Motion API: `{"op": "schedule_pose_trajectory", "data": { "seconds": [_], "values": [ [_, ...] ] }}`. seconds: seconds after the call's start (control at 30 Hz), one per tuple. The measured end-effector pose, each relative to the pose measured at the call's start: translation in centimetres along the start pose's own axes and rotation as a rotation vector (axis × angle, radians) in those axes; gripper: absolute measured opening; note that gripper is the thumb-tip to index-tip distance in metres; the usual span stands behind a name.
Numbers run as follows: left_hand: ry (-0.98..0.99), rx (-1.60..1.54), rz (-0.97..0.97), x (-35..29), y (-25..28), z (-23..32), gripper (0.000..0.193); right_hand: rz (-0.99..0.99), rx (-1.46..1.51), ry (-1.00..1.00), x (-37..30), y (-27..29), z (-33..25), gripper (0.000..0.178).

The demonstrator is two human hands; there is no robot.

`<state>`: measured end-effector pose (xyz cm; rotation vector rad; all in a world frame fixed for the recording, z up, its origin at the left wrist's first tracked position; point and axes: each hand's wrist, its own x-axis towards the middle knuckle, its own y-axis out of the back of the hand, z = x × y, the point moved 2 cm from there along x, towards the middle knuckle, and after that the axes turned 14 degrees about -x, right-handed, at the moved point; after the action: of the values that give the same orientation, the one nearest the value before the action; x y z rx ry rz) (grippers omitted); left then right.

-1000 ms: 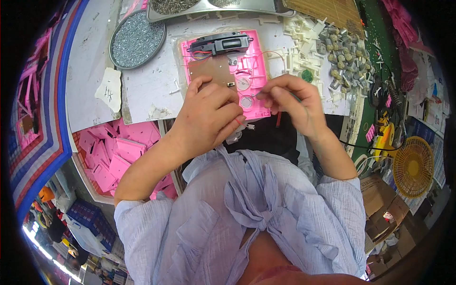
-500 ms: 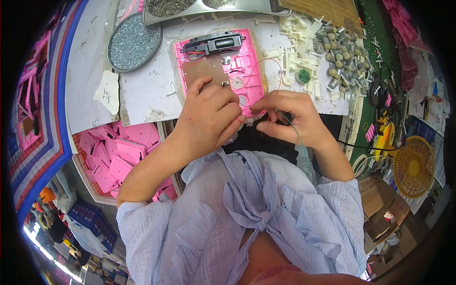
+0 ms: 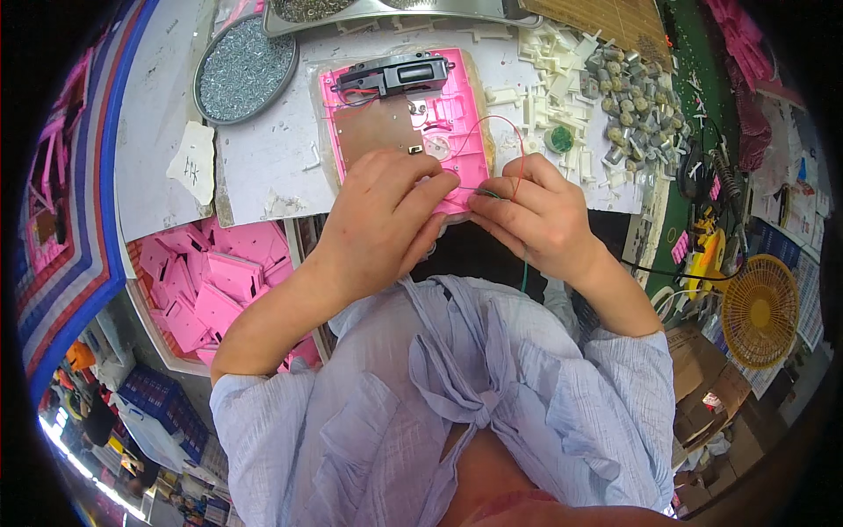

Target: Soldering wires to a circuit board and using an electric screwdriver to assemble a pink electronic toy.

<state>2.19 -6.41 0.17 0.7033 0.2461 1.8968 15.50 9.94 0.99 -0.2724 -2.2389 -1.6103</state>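
A pink plastic housing point(image 3: 477, 162) lies on the worktable in front of me, with a black rectangular module point(image 3: 413, 77) across its far end and a brown circuit board point(image 3: 378, 132) inside it. My left hand point(image 3: 386, 206) rests over the near part of the board, fingers closed in a pinch at one end of a thin green wire point(image 3: 474, 188). My right hand point(image 3: 544, 211) pinches the same wire just right of the housing's near edge; its tail hangs below that hand. A thin red wire point(image 3: 522, 145) arcs from the housing to my right fingers. Both sets of fingertips partly hide the wire ends.
White plastic parts point(image 3: 549, 79) and a heap of small metal motors point(image 3: 632, 105) lie to the right. A round tray of screws point(image 3: 246, 70) stands far left, beside a torn paper piece point(image 3: 191, 164). Pink panels point(image 3: 219, 285) fill a box below left. A yellow fan point(image 3: 760, 312) is at right.
My right hand has closed in on the green wire, which now stretches between both hands. My left hand has drawn slightly nearer to me, uncovering more of the circuit board.
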Motion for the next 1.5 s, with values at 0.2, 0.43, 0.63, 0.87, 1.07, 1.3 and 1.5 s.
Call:
{"op": "schedule_pose_trajectory", "data": {
  "seconds": [0.2, 0.43, 0.63, 0.87, 1.07, 1.3, 1.5],
  "values": [
    [-0.058, 0.098, -0.097, -1.2, 0.0, -0.8, 0.035, -0.114, 0.024, 0.041, 0.4, -0.1, -0.3, 0.032],
    [-0.081, 0.120, -0.052, -1.4, -0.1, -0.9, 0.026, -0.042, 0.113, -0.014, -0.1, -1.7, 0.8, 0.028],
    [-0.078, 0.115, -0.074, -1.6, -0.1, -1.1, 0.024, -0.052, 0.015, 0.055, -0.4, -1.5, 0.8, 0.030],
    [-0.097, 0.147, -0.085, -1.7, -0.1, -1.3, 0.023, 0.100, -0.168, 0.139, -1.9, -2.1, 1.8, 0.033],
    [0.040, 0.149, 0.008, -0.1, -0.3, 0.7, 0.024, -0.020, -0.022, 0.146, -1.7, 0.8, -0.6, 0.036],
    [-0.195, 0.149, -0.204, -2.5, -1.3, 0.4, 0.008, -0.381, 0.598, -0.198, 1.8, 4.9, 0.7, 0.047],
    [-0.042, 0.065, 0.022, -2.2, -0.7, 0.4, 0.016, -0.154, 0.082, 0.111, 3.4, 1.2, -0.2, 0.035]
  ]
}}
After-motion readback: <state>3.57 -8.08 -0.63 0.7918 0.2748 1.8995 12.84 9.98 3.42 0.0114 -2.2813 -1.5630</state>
